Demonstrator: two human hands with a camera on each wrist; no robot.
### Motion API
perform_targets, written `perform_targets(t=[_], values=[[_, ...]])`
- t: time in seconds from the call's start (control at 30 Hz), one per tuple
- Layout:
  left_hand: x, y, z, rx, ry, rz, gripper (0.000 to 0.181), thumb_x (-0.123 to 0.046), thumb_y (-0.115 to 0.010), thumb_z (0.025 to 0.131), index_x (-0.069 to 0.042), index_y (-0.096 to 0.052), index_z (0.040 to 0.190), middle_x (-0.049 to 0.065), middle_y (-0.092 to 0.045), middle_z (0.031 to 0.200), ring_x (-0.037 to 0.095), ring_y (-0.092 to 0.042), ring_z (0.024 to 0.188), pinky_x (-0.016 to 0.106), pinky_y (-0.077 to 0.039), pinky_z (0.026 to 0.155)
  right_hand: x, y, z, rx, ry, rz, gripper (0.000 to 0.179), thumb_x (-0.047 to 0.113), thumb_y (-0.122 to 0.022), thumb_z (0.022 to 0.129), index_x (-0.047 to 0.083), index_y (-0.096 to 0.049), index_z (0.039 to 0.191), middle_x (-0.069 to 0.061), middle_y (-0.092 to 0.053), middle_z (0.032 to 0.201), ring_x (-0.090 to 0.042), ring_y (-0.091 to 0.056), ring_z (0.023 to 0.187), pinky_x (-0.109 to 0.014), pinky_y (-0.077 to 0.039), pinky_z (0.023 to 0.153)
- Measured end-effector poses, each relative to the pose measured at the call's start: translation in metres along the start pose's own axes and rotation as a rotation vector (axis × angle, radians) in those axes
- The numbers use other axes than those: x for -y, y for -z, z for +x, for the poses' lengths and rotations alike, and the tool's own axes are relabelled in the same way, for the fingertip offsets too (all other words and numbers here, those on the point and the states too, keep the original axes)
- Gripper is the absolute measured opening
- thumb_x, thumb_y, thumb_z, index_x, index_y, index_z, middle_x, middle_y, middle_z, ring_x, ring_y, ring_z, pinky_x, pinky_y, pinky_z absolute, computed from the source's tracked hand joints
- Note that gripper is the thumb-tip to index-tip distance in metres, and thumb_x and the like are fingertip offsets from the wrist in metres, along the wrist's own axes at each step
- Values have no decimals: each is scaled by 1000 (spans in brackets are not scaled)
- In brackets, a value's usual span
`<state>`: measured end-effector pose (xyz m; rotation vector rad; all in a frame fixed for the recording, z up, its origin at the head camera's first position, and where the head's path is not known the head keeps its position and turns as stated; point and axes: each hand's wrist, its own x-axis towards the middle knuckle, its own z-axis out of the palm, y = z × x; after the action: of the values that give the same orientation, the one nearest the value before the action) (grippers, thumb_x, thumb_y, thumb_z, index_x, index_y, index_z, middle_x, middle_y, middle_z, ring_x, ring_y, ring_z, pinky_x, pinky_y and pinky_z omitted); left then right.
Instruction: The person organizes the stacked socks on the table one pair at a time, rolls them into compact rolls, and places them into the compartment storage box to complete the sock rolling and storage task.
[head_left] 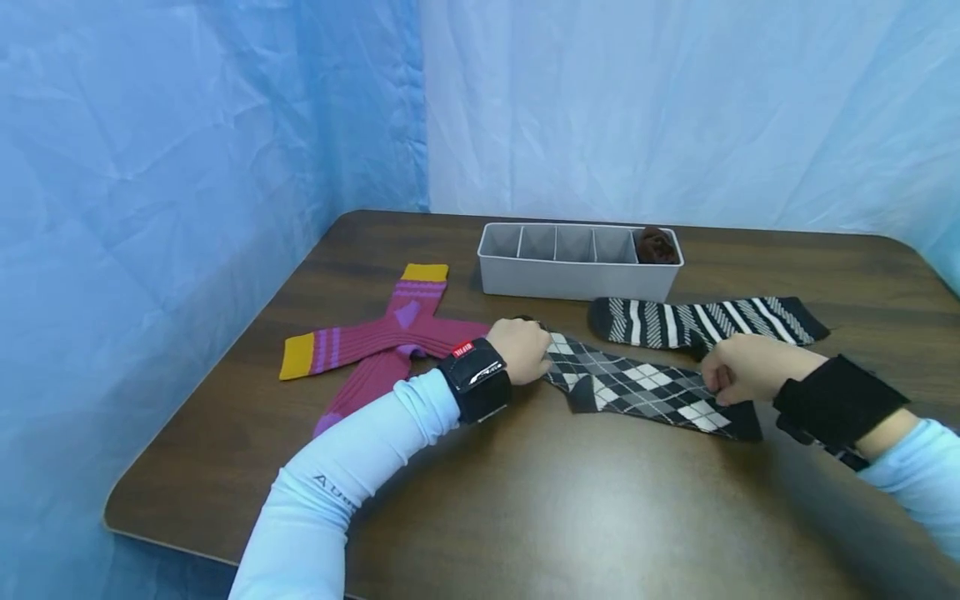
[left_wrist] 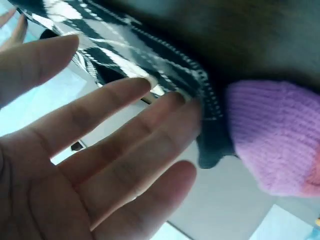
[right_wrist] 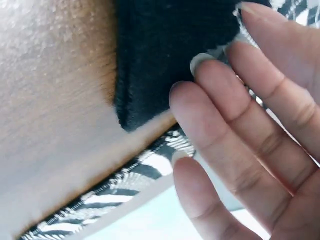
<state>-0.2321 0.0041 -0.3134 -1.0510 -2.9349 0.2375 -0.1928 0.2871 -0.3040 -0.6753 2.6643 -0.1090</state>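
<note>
A grey, black and white argyle sock (head_left: 645, 385) lies flat across the middle of the table. At its left end is my left hand (head_left: 519, 350), its fingers (left_wrist: 125, 100) extended and touching the sock's edge in the left wrist view. Over the black toe (right_wrist: 165, 45) at the other end, my right hand (head_left: 753, 367) rests its loosely bent fingers (right_wrist: 210, 120). Just behind lies a black-and-white patterned sock (head_left: 705, 322), partly covered by the right hand. Magenta socks (head_left: 375, 340) with yellow toes lie crossed at the left, partly behind my left arm.
A grey divided box (head_left: 577, 282) stands at the back of the table, with a dark brown bundle (head_left: 656, 247) in its rightmost compartment. Blue sheeting (head_left: 225, 167) hangs behind and to the left of the brown table (head_left: 570, 517).
</note>
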Motion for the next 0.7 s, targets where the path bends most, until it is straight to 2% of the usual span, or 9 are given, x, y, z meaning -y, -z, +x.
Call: perform_targets(t=[0.17,0.27,0.47,0.57,0.7], values=[[4,-6,11,38,65,1,30,-36,-53,78,-12,-65,94,3,-61,98,18,-59,85,34,-47,68,13,-5,0,57,-49,-19,15,12,-70,65,17,-56,66,8,-52,63,-8,-45,58,-24,-38,51],[9,-7,19,81,82,-9,34,-37,-53,78,-13,-62,101,4,-57,104,19,-57,88,34,-46,70,27,-8,-1,77,-33,-36,18,12,-70,64,18,-53,64,8,-51,62,-8,-43,57,-23,-36,51],[15,-5,30,158,106,-31,44,-38,-52,79,-18,-51,118,5,-49,115,20,-53,99,34,-44,77,63,-14,-2,92,81,-40,20,13,-69,66,22,-51,64,11,-46,61,-5,-40,55,-21,-34,51],[14,-1,32,182,111,-48,45,-37,-52,80,-19,-49,121,4,-49,117,20,-51,103,34,-43,81,82,-17,1,127,134,-18,18,15,-68,67,22,-52,63,13,-46,59,-2,-40,52,-18,-34,50],[10,3,34,224,88,-53,46,-37,-49,82,-18,-45,124,3,-49,120,19,-49,106,33,-41,85,106,-23,4,138,256,23,17,16,-66,69,22,-52,61,15,-43,54,1,-37,48,-16,-32,47]])
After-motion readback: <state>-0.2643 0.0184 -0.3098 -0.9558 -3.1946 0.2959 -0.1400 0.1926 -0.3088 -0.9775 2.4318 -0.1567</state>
